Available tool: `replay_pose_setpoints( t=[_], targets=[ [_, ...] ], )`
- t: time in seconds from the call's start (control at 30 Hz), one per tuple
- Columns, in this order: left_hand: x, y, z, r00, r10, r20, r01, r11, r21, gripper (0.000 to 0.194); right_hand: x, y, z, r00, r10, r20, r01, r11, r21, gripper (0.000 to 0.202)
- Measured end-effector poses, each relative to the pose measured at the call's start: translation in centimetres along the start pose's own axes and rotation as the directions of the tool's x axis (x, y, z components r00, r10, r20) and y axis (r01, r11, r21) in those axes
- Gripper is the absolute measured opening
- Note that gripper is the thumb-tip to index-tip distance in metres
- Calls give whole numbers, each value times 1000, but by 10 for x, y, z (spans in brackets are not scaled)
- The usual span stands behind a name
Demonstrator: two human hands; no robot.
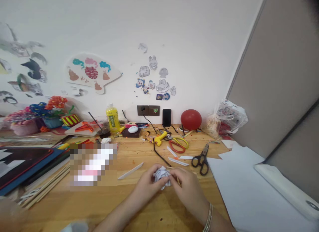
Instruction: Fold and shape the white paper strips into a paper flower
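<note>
Between my two hands is a crumpled-looking bundle of white paper strips [162, 174], held just above the wooden table. My left hand [151, 182] grips it from the left, thumb along its near side. From the right, my right hand [183, 182] pinches its edge, fingertips closed on the paper. A thin tan stick-like piece [170, 167] shows beside the right fingertips; whether it is held I cannot tell. Folded white paper strips [178, 161] lie just beyond my hands, and another strip [131, 171] rests to the left. Black-handled scissors [201, 160] lie right of my right hand.
Beyond the strips are a yellow glue gun [159, 138], red-and-yellow-handled scissors [178, 145], a red balloon [191, 119] and a phone [166, 117]. A yellow bottle [113, 118] stands near a cup of dark liquid [104, 131]. White paper sheets [239, 178] cover the right side; wooden sticks [50, 185] lie left.
</note>
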State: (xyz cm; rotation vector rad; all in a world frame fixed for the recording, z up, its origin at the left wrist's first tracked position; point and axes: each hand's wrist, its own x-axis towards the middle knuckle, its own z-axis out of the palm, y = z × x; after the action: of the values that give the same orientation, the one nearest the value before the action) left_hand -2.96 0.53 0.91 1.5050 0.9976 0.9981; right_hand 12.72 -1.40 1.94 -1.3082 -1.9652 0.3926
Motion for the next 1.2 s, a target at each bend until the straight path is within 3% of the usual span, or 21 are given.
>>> replay_pose_setpoints(
  t=[0.17, 0.37, 0.63, 0.9, 1.2],
  targets=[
    [0, 3, -2, 997, -51, 55, 55, 995, -88, 39, 4, 6, 2, 988, 136, 70, -147, 973, 181, 15],
    [1, 3, -2, 998, -29, 62, 32, 999, -41, 38, 2, 3, -1, 1000, 22, -9, -22, 1000, -10, 14],
    [-3, 8, -1, 1000, -5, 26, -1, 966, 258, 26, 2, 5, 2, 998, -60, 35, 67, 964, -257, 12],
    [-4, 8, 0, 998, 12, 65, -28, 969, 246, 25, 3, 8, 0, 998, 14, 63, -9, 997, -76, 14],
    [-5, 15, -2, 998, 30, 61, -51, 925, 376, 23, 3, 8, 2, 997, -80, 5, 79, 974, -214, 12]
  ],
)
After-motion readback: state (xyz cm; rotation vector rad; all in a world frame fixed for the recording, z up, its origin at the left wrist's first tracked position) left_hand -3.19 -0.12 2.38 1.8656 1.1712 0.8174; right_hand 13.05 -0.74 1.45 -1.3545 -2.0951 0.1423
